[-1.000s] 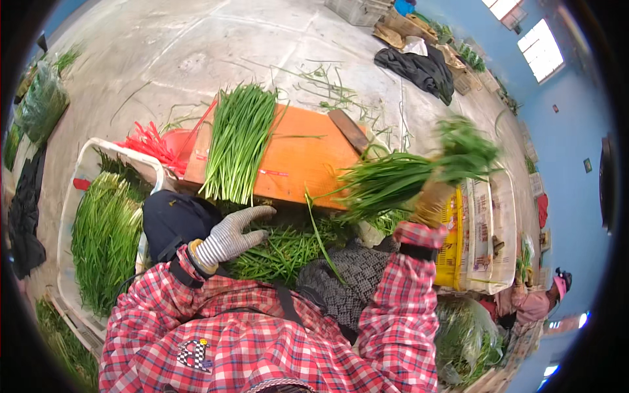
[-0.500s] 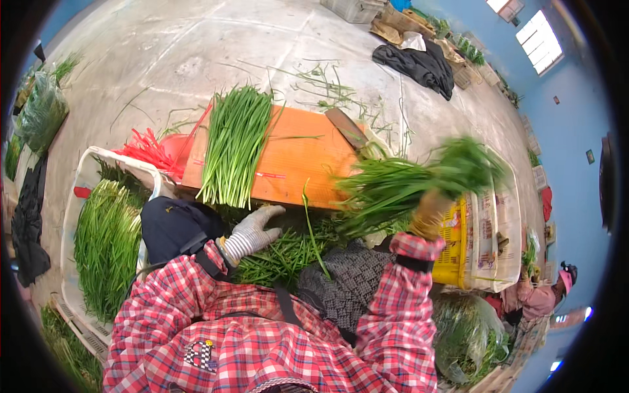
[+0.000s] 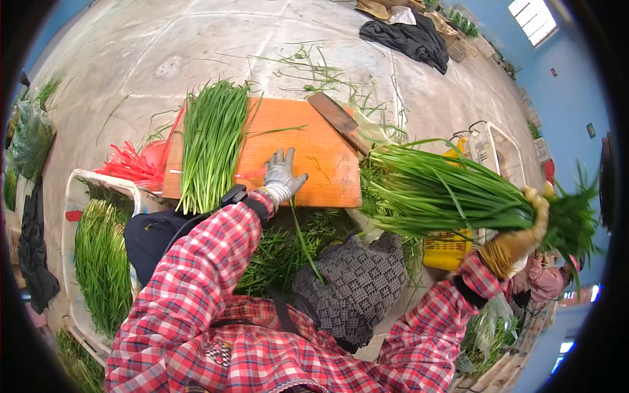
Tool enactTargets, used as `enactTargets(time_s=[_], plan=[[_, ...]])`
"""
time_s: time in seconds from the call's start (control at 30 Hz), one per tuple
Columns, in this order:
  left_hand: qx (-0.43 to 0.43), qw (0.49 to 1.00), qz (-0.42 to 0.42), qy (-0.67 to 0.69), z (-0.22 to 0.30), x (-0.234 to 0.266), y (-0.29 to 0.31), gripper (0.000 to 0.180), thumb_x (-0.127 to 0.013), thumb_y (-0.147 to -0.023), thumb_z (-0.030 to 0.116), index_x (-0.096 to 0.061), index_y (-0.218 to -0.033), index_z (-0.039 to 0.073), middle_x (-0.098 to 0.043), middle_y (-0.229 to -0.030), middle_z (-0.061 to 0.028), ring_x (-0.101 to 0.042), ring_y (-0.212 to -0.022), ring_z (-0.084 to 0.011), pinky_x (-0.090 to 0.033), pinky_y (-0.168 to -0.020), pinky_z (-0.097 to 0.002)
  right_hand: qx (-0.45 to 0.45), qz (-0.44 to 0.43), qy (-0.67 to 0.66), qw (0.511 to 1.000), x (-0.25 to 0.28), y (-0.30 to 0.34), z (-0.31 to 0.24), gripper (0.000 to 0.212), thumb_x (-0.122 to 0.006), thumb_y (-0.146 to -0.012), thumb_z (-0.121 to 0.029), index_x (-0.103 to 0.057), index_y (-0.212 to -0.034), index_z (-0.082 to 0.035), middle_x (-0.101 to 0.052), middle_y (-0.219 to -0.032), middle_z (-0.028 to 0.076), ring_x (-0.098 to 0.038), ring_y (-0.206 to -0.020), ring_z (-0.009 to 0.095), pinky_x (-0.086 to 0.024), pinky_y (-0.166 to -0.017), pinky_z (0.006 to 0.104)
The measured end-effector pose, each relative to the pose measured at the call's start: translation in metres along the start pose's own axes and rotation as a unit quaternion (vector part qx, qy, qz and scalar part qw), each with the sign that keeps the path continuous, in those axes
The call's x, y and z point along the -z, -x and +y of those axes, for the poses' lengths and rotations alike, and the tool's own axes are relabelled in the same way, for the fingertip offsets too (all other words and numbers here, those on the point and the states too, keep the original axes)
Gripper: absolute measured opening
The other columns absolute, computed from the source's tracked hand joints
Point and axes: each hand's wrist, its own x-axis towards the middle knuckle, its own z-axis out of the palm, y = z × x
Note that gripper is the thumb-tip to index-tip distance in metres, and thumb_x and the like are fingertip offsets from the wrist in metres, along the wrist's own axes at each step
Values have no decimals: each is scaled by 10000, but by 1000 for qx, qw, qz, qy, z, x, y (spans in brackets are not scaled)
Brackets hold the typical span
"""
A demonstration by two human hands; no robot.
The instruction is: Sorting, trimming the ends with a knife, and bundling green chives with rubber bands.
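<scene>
My left hand (image 3: 283, 175), in a pale grey glove, rests at the near edge of an orange board (image 3: 282, 141) with its fingers spread and nothing in them. At the right, my right hand (image 3: 514, 239), in a tan glove, is closed round a big bunch of garlic chives (image 3: 452, 190). The bunch lies sideways, its dark leaf tips beyond the hand and its other end near the board's right edge. Another bunch of chives (image 3: 213, 144) lies on the board's left side, a red strip passing by it. A broad knife (image 3: 335, 119) rests on the far right corner.
Red plastic strips (image 3: 131, 164) lie left of the board. A white crate (image 3: 71, 203) at the left holds more chives (image 3: 101, 262). A yellow basket (image 3: 447, 254) and a white crate (image 3: 506, 154) stand right. Loose greens (image 3: 272, 255) lie below the board; a black cloth (image 3: 409, 40) lies far back.
My left hand has moved up from below the board onto its near edge. My right hand has swung out to the right with the chives, which now lie stretched out sideways.
</scene>
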Motion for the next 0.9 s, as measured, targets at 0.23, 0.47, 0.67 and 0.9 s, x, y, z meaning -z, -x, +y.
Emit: enactTargets(time_s=[0.23, 0.47, 0.67, 0.9], plan=[[-370, 892, -227, 125, 50, -41, 62, 495, -679, -705, 228, -556, -1156, 65, -531, -1233, -173, -454, -1191, -355, -297, -1045, -488, 103, 31, 21, 994, -6, 11, -26, 276, -503, -912, -117, -500, -1141, 39, -537, -856, 86, -507, -894, 212, -408, -914, 355], [-172, 880, -409, 169, -21, 30, 173, 371, -607, -804, 204, -607, -1150, 71, -650, -1021, -193, -632, -961, -316, -492, -867, -379, 37, -53, 59, 996, 16, 9, -24, 269, -501, -916, -138, -517, -1127, 27, -550, -860, 46, -527, -871, 164, -442, -897, 327], [-178, 954, -102, 219, -23, 66, 116, 438, -608, -813, 190, -533, -1213, 30, -589, -1176, -184, -558, -1102, -322, -435, -958, -369, 16, 14, 4, 1000, 14, 17, -22, 273, -558, -870, -131, -557, -1099, 18, -577, -863, 65, -554, -769, 149, -475, -729, 259], [-136, 988, -52, 60, -18, -10, 2, 662, -565, -865, 371, -347, -1361, -10, -404, -1359, -271, -375, -1276, -400, -307, -1067, -440, 31, 103, 64, 992, -6, 59, -1, 336, -532, -874, -125, -513, -1196, -29, -552, -911, 57, -553, -785, 145, -475, -723, 261]])
